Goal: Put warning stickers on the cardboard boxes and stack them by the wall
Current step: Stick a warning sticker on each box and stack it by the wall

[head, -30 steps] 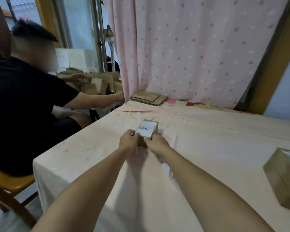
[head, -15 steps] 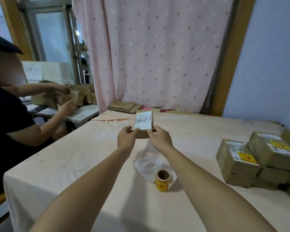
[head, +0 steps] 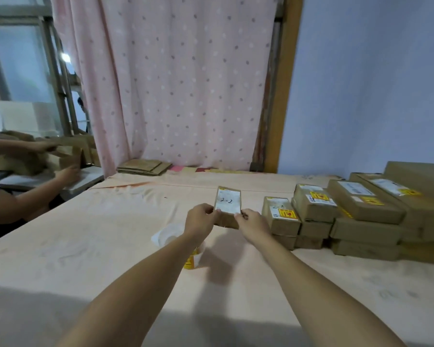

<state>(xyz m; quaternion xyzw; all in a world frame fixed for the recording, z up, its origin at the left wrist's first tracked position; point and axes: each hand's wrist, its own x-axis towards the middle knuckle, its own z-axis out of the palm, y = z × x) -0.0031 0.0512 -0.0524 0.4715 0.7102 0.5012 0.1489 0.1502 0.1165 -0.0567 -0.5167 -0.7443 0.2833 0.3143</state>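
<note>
The left hand (head: 201,219) and right hand (head: 253,224) each pinch a near corner of one small cardboard box (head: 228,204), held just above the counter (head: 85,246). Its long axis runs near to far, and its white "2-2" label faces up with no yellow sticker visible. The sticker roll (head: 191,261) stands nearer, partly under the left forearm, so the left hand is probably closer to it. The stickered stack (head: 361,209) lies right, by the wall (head: 373,83), beside the right hand.
</note>
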